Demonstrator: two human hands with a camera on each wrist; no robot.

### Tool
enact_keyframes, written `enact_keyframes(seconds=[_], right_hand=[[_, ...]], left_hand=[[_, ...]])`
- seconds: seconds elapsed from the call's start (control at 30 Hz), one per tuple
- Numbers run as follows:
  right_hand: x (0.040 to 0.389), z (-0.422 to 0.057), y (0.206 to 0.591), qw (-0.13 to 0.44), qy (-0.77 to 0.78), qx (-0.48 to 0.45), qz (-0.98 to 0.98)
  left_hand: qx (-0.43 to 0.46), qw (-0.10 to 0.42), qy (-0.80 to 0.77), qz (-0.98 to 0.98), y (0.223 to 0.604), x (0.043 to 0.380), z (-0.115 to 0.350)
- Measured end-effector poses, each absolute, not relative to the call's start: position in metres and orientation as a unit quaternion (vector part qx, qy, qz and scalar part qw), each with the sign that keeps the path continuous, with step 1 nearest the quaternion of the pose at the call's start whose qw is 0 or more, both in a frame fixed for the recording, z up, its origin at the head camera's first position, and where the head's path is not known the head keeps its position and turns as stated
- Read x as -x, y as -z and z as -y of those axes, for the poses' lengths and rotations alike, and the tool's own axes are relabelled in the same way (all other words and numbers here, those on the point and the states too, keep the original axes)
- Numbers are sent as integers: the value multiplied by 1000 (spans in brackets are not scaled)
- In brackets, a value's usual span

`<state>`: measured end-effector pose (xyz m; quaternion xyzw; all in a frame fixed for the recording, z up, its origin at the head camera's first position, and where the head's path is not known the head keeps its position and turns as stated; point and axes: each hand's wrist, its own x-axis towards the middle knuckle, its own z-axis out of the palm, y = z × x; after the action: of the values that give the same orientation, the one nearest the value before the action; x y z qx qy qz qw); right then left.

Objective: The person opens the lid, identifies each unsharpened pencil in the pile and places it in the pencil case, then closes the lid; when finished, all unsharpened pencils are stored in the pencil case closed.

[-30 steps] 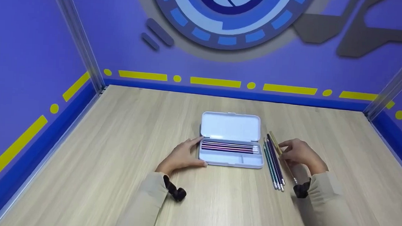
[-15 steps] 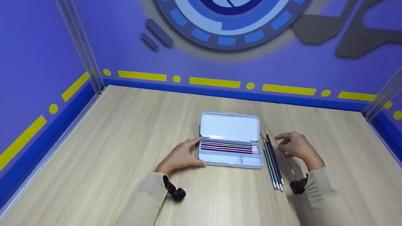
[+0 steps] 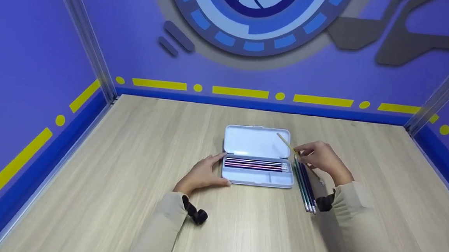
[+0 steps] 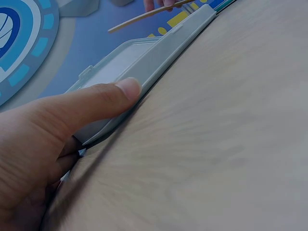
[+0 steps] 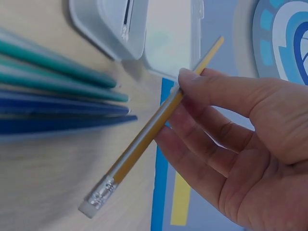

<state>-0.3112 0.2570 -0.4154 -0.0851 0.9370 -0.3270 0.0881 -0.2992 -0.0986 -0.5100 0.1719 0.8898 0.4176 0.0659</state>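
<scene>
My left hand (image 3: 202, 174) grips the left end of a white pencil case (image 3: 244, 177), its thumb on the front wall. The case lies with its lid (image 3: 252, 141) raised. Several purple and dark pencils (image 3: 254, 165) lie in the case's long rear compartment, white erasers to the right. Between thumb and fingers, my right hand (image 3: 321, 157) pinches a yellow pencil (image 5: 149, 130), clear of the table. Its eraser end points down toward me, and its other end reaches in front of the lid in the head view. Below that hand lie several teal and dark blue pencils (image 3: 304, 189), side by side on the table.
The case's front compartment (image 3: 245, 175) and a small one (image 3: 281, 179) at its right show bare floors. A wooden table (image 3: 149, 144) carries everything. Blue printed panels (image 3: 136, 38) rise behind it and at both sides. A black strap (image 3: 194, 211) circles the left wrist.
My right hand has lifted the yellow pencil and carried it leftward, over the teal and blue pencils toward the case. The left hand keeps its place on the case.
</scene>
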Motion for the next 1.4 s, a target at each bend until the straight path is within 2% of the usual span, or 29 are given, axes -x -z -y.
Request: enact_keyframes(seconds=[0.27, 1.0, 1.4], right_hand=[[314, -238, 412, 52, 314, 138, -938], [324, -180, 409, 85, 300, 189, -931], [323, -168, 416, 56, 277, 265, -922]], left_hand=[[-163, 76, -415, -892, 508, 299, 98], [-168, 73, -419, -889, 508, 298, 99], [-166, 75, -420, -889, 509, 300, 99]])
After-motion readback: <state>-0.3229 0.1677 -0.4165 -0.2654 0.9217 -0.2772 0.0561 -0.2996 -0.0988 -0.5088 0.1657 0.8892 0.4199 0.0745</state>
